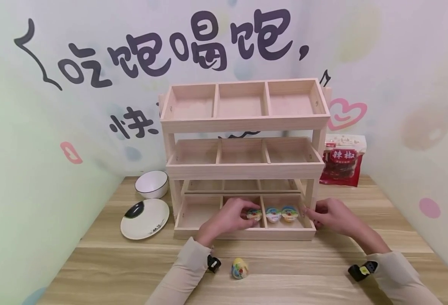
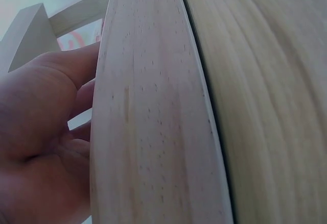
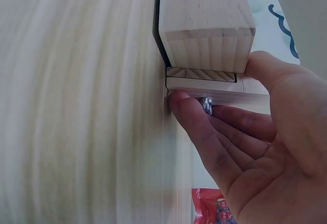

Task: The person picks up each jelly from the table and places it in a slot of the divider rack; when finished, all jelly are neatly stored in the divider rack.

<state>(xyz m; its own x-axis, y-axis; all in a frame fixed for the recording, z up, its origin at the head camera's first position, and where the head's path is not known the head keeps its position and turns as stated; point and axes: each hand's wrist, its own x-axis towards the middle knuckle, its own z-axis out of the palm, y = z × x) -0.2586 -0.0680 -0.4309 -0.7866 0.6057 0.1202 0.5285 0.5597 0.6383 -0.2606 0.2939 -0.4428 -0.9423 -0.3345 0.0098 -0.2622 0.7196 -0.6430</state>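
Note:
My left hand [image 1: 229, 216] reaches into the middle compartment of the bottom tier of a wooden three-tier rack [image 1: 243, 171]. Its thumb and fingertips pinch a small jelly cup [image 1: 254, 214] with a printed lid. Two more jelly cups [image 1: 281, 214] sit side by side in the right compartment. In the left wrist view, the tray's front board [image 2: 148, 101] hides those fingertips. At the tier's right end, my right hand [image 1: 332, 215] grips the tray's corner. The right wrist view shows its thumb at the front board [image 3: 209, 25] and its fingers beside a metal bolt [image 3: 206, 105].
An egg-shaped package [image 1: 239, 268] lies on the table [image 1: 285, 271] before the rack. To the left are a white bowl [image 1: 151, 184] and a plate [image 1: 145, 219] with a dark patch. A red food bag [image 1: 341, 163] stands behind the rack's right side.

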